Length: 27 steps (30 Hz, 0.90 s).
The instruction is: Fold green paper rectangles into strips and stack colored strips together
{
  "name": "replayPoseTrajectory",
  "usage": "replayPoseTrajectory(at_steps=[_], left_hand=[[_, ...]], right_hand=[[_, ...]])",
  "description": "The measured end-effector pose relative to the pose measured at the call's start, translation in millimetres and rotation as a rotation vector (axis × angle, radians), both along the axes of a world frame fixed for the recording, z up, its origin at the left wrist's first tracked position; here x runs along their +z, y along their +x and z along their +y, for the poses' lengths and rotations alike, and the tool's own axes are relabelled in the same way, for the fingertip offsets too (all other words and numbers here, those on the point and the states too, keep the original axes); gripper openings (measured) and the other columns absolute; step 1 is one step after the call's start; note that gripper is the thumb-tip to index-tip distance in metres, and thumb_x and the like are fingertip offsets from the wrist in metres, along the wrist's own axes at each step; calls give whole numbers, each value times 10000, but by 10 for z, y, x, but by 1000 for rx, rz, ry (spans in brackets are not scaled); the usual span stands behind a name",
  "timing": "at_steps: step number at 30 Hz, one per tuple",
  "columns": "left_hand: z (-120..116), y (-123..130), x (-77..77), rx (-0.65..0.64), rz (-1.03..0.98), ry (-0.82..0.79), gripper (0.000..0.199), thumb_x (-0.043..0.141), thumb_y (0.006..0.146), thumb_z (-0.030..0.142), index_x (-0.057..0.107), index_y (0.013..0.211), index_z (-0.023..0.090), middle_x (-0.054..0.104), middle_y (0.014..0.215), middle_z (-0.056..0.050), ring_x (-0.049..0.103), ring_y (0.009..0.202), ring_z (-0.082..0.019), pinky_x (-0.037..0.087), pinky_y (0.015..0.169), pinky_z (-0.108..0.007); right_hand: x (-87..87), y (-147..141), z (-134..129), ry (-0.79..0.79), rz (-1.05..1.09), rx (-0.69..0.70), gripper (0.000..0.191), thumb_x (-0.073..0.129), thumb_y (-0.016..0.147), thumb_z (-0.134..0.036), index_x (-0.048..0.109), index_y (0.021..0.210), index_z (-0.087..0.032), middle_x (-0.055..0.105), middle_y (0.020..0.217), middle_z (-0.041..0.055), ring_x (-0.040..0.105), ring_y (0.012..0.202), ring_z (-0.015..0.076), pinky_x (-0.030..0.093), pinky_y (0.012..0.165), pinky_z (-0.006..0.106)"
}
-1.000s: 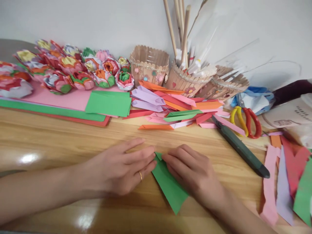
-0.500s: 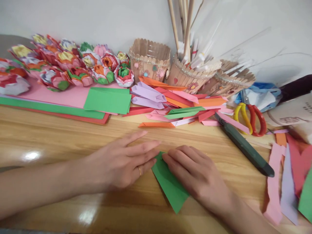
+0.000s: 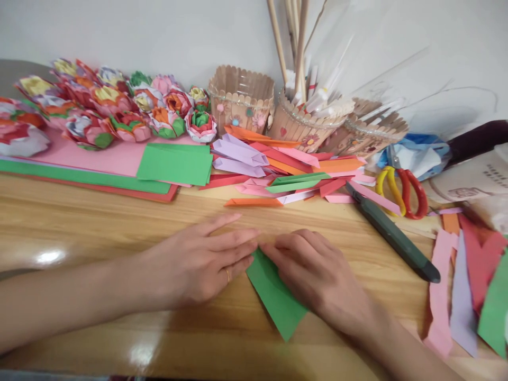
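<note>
- A slim, smooth gold-coloured ring (image 3: 228, 275) circles one finger of the left hand (image 3: 200, 264).
- The right hand (image 3: 317, 270) is bare.
- The left forearm (image 3: 87, 291) and right forearm (image 3: 397, 338) show uncovered.

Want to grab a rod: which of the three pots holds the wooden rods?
The middle pot: wooden rods rise from it, but none from the left pot or the right pot.

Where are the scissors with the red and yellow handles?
In the head view, the scissors are toward the right, beyond the right hand, just right of the upper end of the dark cutter, by the blue and white bundle.
</note>
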<state>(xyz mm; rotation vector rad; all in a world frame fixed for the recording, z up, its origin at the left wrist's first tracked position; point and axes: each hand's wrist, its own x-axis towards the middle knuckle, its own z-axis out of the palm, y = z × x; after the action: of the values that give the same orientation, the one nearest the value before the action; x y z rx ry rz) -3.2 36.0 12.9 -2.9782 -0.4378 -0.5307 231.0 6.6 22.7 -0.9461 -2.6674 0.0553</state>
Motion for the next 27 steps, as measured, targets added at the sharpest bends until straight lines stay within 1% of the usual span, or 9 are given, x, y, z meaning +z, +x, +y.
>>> replayPoseTrajectory(at_steps=[6, 9, 11, 14, 17, 19, 22, 25, 27], left_hand=[[-18, -3, 6, 37, -13, -12, 361, 315, 1007, 176, 672, 1059, 186, 683, 1147, 17, 566, 1141, -210, 304, 1088, -416], [-17, -17, -10, 33, -6, -34, 321, 351, 999, 187, 664, 1073, 178, 676, 1159, 4, 537, 1178, -232, 238, 1116, -456], [6, -34, -22, 3, 2, -58, 321, 344, 1001, 186, 648, 1101, 167, 662, 1186, -10, 461, 1261, -238, 150, 1143, -478], [69, -73, -39, -57, -2, -112, 339, 314, 1009, 211, 625, 1143, 197, 632, 1236, -2, 217, 1406, -230, 2, 1155, -498], [126, -128, -57, -103, 12, -244, 297, 380, 982, 251, 608, 1171, 260, 601, 1280, -3, 59, 1438, -236, -50, 1132, -552], [144, -162, -69, -110, 24, -359, 302, 484, 918, 214, 600, 1184, 298, 558, 1332, -16, 79, 1435, -266, 11, 1116, -603], [140, -183, -61, -104, 10, -476, 457, 574, 782, 88, 610, 1165, 334, 500, 1389, -19, 156, 1419, -306, 128, 1084, -646], [90, -153, 2, -65, -98, -462, 491, 510, 750, 6, 643, 1093, 331, 523, 1371, -7, 254, 1394, -288, 168, 1078, -648], [24, -111, 60, -14, -223, -390, 442, 441, 790, -8, 665, 1017, 297, 621, 1252, -9, 400, 1313, -242, 290, 1073, -558]], right_hand=[[40, 51, -26, 27, -90, 21, 352, 276, 999, -142, 608, 1104, -101, 659, 911, 85, 535, 863, 208, 440, 689, 344], [81, 119, -49, 4, -97, 13, 365, 255, 1001, -147, 595, 1128, -102, 662, 938, 87, 534, 884, 210, 432, 705, 347], [91, 167, -62, -15, -89, 10, 349, 269, 996, -146, 584, 1143, -106, 662, 942, 90, 538, 891, 210, 435, 707, 349], [64, 234, -86, -66, -21, -18, 263, 370, 967, -143, 593, 1108, -145, 648, 933, 85, 550, 878, 204, 453, 718, 354], [22, 304, -145, -157, 122, -78, 217, 464, 913, -111, 591, 1078, -174, 608, 984, 86, 567, 876, 178, 483, 728, 333], [16, 345, -205, -234, 185, -103, 250, 463, 888, -76, 588, 1071, -191, 582, 1036, 91, 582, 895, 161, 502, 721, 303], [39, 362, -293, -315, 192, -61, 244, 465, 870, -60, 618, 979, -216, 589, 1034, 77, 591, 913, 160, 507, 712, 288], [46, 297, -344, -278, 205, -7, 174, 504, 875, -83, 629, 909, -200, 625, 946, 57, 581, 872, 166, 483, 704, 301], [33, 213, -354, -191, 202, -29, 142, 523, 880, -97, 631, 911, -184, 645, 893, 47, 572, 825, 166, 465, 687, 302]])
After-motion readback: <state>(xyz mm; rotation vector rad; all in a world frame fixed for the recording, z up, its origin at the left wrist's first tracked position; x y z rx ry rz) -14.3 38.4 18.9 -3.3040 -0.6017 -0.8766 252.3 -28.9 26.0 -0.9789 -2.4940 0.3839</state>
